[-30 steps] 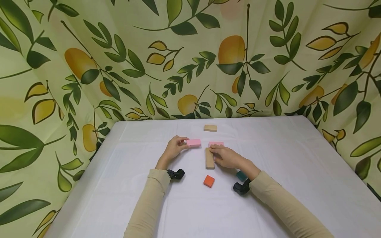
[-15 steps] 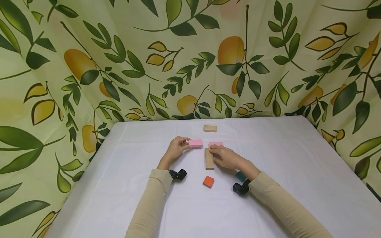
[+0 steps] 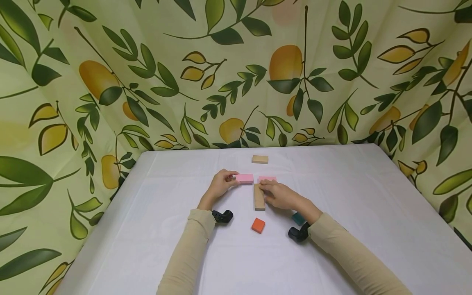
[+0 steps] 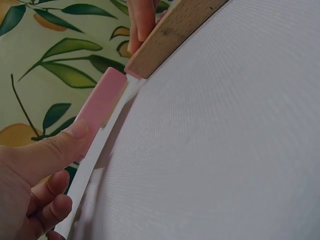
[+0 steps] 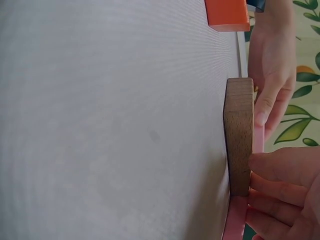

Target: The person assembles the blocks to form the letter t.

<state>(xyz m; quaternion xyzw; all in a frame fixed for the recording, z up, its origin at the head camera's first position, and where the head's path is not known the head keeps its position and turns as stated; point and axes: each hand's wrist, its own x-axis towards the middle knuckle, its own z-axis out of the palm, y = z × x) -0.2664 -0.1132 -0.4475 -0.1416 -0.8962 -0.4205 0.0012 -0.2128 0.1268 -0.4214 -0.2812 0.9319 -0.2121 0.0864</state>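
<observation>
My left hand (image 3: 220, 184) pinches the left end of a pink block (image 3: 244, 178); the left wrist view has the thumb on the block's broad pink face (image 4: 102, 102). A small gap parts this block from a second pink block (image 3: 267, 178) to its right. Just in front of that one, a long wooden block (image 3: 259, 197) lies pointing toward me. At its far right end my right hand (image 3: 282, 194) grips it, thumb against its side (image 5: 239, 135) in the right wrist view. The other fingertips sit where the wood meets the second pink block, partly covering it.
An orange square block (image 3: 258, 225) lies nearer to me, in front of the long wooden one. Under the right wrist is a teal block (image 3: 298, 218), partly covered. Another wooden block (image 3: 260, 159) lies near the back edge of the white-covered table (image 3: 155, 246), before a leaf-patterned curtain (image 3: 206, 102).
My left hand has slid the pink block a little to the right, narrowing its gap to the second pink block. The right hand has stayed in place on the long wooden block.
</observation>
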